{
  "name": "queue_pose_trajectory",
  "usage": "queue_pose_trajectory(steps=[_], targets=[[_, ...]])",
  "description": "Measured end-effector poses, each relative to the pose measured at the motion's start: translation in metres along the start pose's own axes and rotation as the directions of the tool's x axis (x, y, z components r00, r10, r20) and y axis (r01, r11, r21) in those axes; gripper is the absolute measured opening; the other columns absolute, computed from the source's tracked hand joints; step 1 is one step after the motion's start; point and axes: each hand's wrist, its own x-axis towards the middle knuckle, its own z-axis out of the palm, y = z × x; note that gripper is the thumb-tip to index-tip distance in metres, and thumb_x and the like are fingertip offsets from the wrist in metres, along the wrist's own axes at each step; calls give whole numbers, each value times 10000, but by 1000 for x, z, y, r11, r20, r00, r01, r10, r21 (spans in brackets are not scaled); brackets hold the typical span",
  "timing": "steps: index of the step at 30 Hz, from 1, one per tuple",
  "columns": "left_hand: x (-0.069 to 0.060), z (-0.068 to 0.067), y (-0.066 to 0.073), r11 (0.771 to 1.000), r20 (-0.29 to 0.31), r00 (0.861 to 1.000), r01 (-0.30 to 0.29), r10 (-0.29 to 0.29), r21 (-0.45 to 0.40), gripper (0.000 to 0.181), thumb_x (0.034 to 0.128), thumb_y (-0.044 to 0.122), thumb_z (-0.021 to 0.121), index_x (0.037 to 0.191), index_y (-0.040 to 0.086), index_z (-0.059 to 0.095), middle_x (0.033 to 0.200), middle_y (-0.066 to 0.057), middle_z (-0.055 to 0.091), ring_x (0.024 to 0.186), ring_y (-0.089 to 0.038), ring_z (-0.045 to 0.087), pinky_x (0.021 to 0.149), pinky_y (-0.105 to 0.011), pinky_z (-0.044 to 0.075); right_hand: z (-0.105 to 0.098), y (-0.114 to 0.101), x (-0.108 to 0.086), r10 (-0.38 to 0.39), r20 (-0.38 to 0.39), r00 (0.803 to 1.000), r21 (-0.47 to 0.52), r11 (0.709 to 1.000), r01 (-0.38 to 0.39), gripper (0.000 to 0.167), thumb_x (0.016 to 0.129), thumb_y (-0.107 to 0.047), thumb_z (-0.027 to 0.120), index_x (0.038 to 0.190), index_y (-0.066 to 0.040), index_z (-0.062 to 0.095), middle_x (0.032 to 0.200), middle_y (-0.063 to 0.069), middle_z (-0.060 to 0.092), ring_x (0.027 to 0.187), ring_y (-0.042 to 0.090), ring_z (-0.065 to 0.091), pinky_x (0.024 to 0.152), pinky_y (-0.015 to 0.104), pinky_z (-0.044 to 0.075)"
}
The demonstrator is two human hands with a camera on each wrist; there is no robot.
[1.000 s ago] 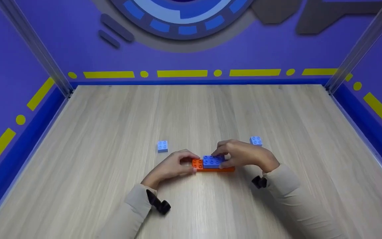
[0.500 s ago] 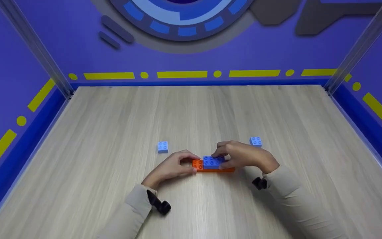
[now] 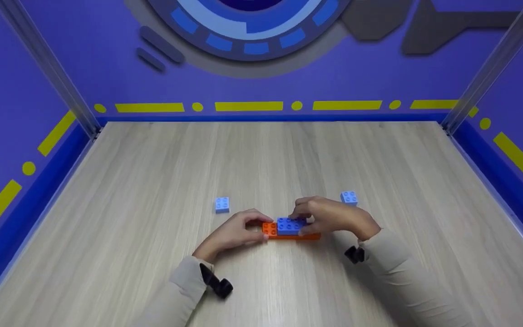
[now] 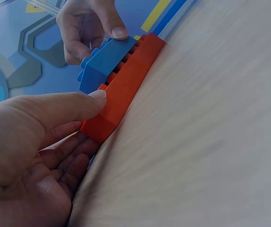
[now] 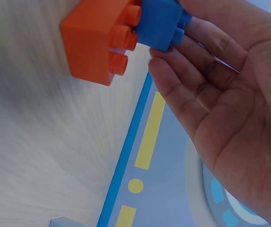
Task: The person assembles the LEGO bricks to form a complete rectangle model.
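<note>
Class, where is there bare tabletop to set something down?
Bare: the table between the back wall and the left light blue brick and right light blue brick; also the near strip between the left sleeve and right sleeve. Crowded: the middle, where the left hand pinches the orange brick and the right hand holds the blue brick over it.

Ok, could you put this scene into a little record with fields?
Left hand: pinches the orange brick's left end
Right hand: holds the blue brick
Blue brick: over the orange brick's studs, a gap showing between
Left light-blue brick: on the table, beyond the left hand
Right light-blue brick: on the table, just beyond the right hand
</note>
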Motion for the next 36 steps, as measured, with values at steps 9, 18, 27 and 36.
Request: queue_pose_trajectory(steps=[9, 18, 27, 36], targets=[[-2, -1, 0, 1000, -13, 1000, 15, -15, -21, 370, 805, 162, 752, 1165, 191, 677, 1212, -11, 619, 1180, -198, 520, 1065, -429, 349, 0, -2, 2, -39, -12, 999, 12, 999, 39, 256, 829, -136, 738, 1069, -54, 701, 943, 18, 618, 834, 177, 545, 751, 271, 488], [1, 0, 1, 1000, -10, 1000, 2, -2, -20, 370, 799, 167, 759, 1160, 189, 682, 1201, -12, 624, 1180, -196, 523, 1072, -430, 346, -2, -2, 0, -28, -10, 1000, 19, 999, 28, 248, 827, -130, 734, 1061, -57, 697, 961, 20, 631, 851, 145, 558, 780, 299, 505], [1, 4, -1, 1000, -6, 1000, -4, 3, -16, 366, 800, 169, 757, 1157, 190, 683, 1194, -7, 628, 1179, -197, 525, 1076, -429, 341, 0, -4, -1, -17, -3, 1000, -5, 1000, 17, 242, 822, -132, 739, 1047, -57, 694, 961, 20, 638, 841, 131, 554, 785, 307, 507], [1, 2, -2, 1000, -1, 1000, 2, -2, 0, 371, 789, 146, 755, 1149, 206, 687, 1186, 5, 631, 1157, -180, 535, 1054, -404, 366, 0, -7, 4, -2, 7, 1000, -45, 999, 3, 222, 828, -154, 743, 1021, -58, 689, 943, 19, 631, 819, 161, 551, 776, 317, 498]])
